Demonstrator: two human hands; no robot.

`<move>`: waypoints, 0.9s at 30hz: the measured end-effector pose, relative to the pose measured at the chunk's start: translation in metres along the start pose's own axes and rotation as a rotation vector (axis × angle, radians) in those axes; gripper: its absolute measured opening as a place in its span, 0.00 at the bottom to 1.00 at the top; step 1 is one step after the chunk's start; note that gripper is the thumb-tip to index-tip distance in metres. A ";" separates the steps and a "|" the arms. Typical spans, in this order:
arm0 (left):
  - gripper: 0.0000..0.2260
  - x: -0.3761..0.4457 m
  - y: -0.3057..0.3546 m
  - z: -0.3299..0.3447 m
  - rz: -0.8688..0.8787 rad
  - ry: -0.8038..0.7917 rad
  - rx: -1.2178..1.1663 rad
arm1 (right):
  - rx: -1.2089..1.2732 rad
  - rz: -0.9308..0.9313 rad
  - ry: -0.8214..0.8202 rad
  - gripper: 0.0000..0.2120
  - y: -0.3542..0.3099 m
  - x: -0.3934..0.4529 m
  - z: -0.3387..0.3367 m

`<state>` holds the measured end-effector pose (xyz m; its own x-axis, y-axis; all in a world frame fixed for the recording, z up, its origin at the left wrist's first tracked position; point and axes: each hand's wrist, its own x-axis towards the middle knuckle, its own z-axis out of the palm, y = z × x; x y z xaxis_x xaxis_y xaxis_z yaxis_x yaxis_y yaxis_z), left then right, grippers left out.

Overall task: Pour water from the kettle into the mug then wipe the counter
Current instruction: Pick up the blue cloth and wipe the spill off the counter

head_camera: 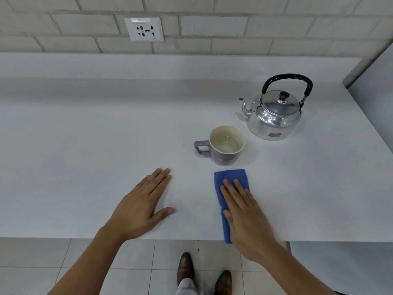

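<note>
Blue terry cloth (230,184), folded oblong, lies at the white counter (85,135) edge under the flat, outstretched right hand (244,218); left hand (140,205) rests flat, fingers straight, empty. Glazed lilac mug (225,145) holds water; polished metal kettle (274,116) stands upright behind it, its sticker unreadable

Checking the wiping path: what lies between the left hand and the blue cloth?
Only bare white counter, seen in the head view. The left hand lies flat there; the right hand presses on the blue cloth.

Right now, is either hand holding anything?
Nothing is gripped. The right hand lies flat on the blue cloth, pressing its near half; the left hand rests flat on the counter.
</note>
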<state>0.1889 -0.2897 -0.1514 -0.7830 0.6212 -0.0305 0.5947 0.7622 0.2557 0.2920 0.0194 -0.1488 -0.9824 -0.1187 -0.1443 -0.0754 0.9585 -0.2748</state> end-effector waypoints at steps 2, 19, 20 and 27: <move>0.38 -0.005 -0.003 0.000 -0.010 0.001 0.007 | 0.001 -0.006 0.005 0.29 -0.025 0.014 0.004; 0.40 -0.012 -0.003 -0.001 -0.035 0.007 -0.003 | -0.022 -0.210 -0.073 0.27 -0.002 0.008 -0.006; 0.40 -0.012 -0.003 -0.002 -0.036 0.006 -0.008 | -0.027 -0.198 -0.056 0.28 -0.009 0.018 -0.006; 0.44 -0.012 -0.002 -0.002 -0.070 0.022 -0.070 | -0.088 -0.296 -0.026 0.28 -0.068 0.069 0.009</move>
<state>0.1967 -0.2990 -0.1498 -0.8265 0.5622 -0.0292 0.5250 0.7885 0.3203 0.2314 -0.0567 -0.1482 -0.9109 -0.4018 -0.0943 -0.3737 0.8999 -0.2250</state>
